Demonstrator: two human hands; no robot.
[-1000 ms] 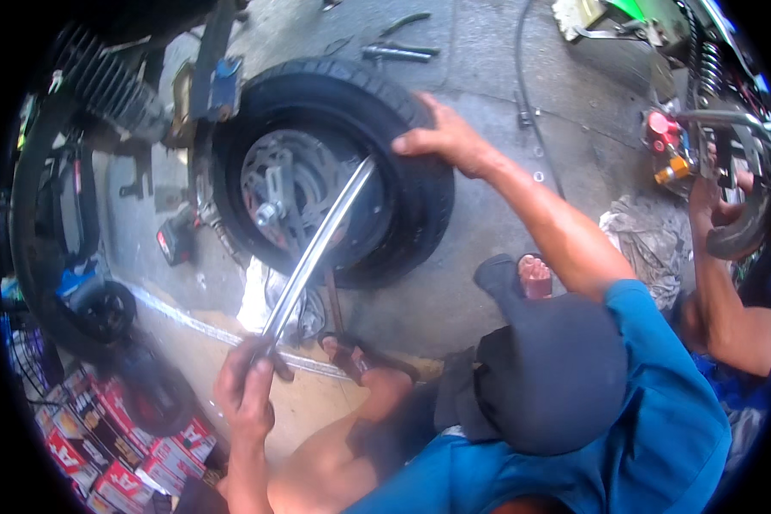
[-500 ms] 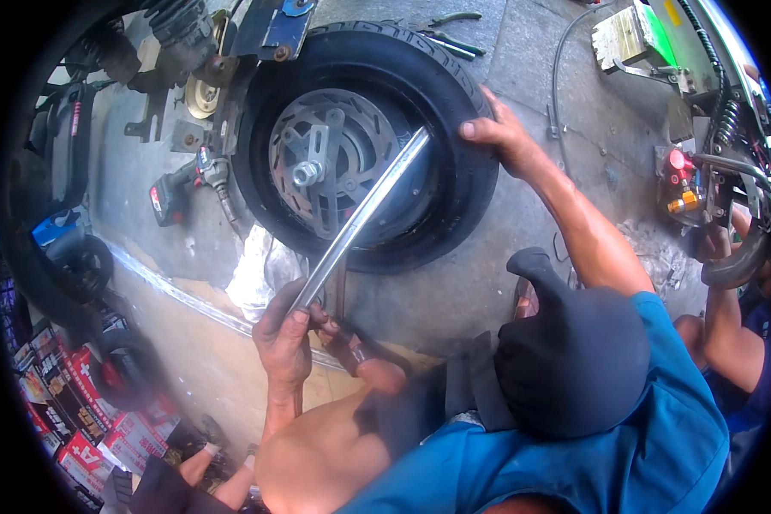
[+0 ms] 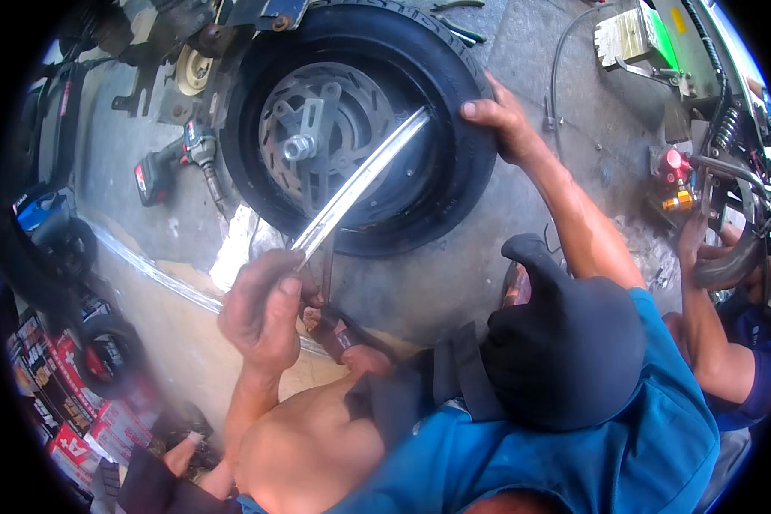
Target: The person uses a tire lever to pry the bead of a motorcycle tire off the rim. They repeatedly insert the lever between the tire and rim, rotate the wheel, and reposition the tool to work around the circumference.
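Observation:
A black tyre lies flat on the floor on its wheel, whose slotted brake disc and axle nut face up. My right hand grips the tyre's right edge, thumb on the sidewall, fingers over the tread. Across the wheel slants a long silver tyre lever; its far end reaches the gap between tyre and rim. My left hand is closed round the lever's near end, raised off the floor. A thin dark bar stands out from the tyre's near edge beside a shod foot.
A cordless impact driver and a white cloth lie left of the wheel. Pliers lie beyond it. Cartons are stacked lower left. A co-worker's arm is at the right, by vehicle parts. A dark cable crosses the floor.
The view has shifted slightly, so the wheel sits higher and farther left. My left hand appears raised with the lever's near end. My right hand keeps its hold on the tyre.

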